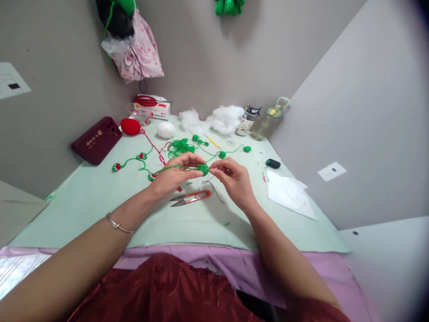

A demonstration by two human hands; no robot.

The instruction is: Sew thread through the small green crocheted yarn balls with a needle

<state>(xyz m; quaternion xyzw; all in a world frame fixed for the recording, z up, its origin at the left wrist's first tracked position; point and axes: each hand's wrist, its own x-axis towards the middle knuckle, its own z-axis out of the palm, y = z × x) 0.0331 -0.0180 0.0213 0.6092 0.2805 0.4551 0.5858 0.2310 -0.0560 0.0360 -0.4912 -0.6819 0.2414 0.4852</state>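
Between the thumb and fingers of my left hand (pixel 181 172) is a small green crocheted piece (pixel 203 169), with a strand of green yarn trailing off to the left. My right hand (pixel 231 176) is closed in a pinch at the right edge of that piece; what the fingertips grip is too small to make out. A thin dark thread (pixel 218 193) hangs and loops below the hands. Just under them, orange-handled thread snips (pixel 192 197) lie on the table, blades to the left. Small red, white and green crocheted pieces (pixel 116 167) on green cords lie left of my left hand.
Behind the hands lie loose green yarn (pixel 181 148), a yellow crochet hook (pixel 212 141), green balls (pixel 247 149) and white stuffing (pixel 225 120). A red yarn ball (pixel 130 126) and phone (pixel 97 140) are left. A bottle (pixel 267 120), black thread spool (pixel 273 163) and white sheet (pixel 290 192) are right.
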